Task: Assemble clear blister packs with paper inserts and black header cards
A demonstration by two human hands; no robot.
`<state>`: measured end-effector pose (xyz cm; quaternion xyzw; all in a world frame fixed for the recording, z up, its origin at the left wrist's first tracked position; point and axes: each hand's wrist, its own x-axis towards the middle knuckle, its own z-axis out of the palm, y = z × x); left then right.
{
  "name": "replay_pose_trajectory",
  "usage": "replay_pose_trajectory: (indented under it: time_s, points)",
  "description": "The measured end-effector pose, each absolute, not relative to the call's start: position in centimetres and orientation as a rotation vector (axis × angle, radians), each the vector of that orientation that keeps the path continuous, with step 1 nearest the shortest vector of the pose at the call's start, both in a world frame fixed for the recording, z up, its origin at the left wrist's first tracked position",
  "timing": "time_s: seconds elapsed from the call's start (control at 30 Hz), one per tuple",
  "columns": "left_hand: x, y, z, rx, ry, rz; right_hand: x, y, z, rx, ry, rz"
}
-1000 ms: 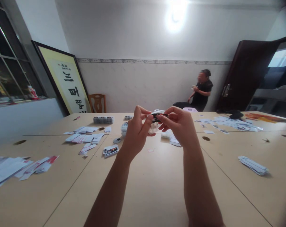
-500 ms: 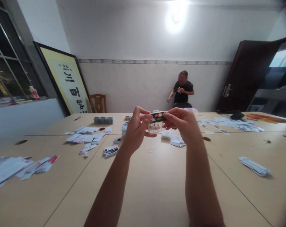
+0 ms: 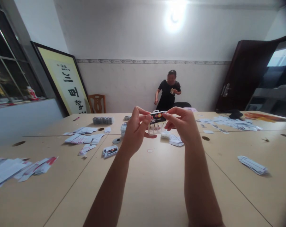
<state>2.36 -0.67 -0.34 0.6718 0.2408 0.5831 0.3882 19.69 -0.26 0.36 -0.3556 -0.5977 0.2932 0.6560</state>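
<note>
Both hands are raised over the table at the middle of the view. My left hand point(image 3: 138, 127) is closed around a small clear plastic box point(image 3: 154, 129) with a hanging tab on top and several small slim items inside, too small to name. Across the box's upper front lies a black printed card point(image 3: 159, 118) with a bright orange-yellow design. My left thumb presses the card's left end. The thumb and fingers of my right hand point(image 3: 181, 122) pinch its right end. Whether the card is stuck to the box, I cannot tell.
Printed cards point(image 3: 110, 151) and a roll of tape point(image 3: 116, 141) lie left of my arms. A row of packed boxes point(image 3: 103, 120) stands farther back. Paper slips point(image 3: 177, 140) lie beyond my right wrist, and a bundle point(image 3: 252, 165) lies right. Another person point(image 3: 169, 90) stands across the table.
The other person has moved left along the far wall. My hands keep the same hold on the box and card; the box tilts slightly and the view shifts a little.
</note>
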Motion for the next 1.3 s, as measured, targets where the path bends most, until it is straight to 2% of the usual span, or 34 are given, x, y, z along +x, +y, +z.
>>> replay_pose_trajectory:
  time_s: [0.43, 0.73, 1.3]
  points:
    - [2.7, -1.2, -0.4, 1.745, 0.612, 1.497, 19.8, -0.3, 0.4, -0.797, -1.293, 0.674]
    - [2.5, -0.9, -0.4, 1.743, 0.614, 1.47, 20.0, 0.1, 0.4, -0.717, -1.3, 0.791]
    - [2.2, -1.1, -0.3, 1.75, 0.638, 1.472, 19.5, -0.6, 0.5, -0.799, -1.35, 0.623]
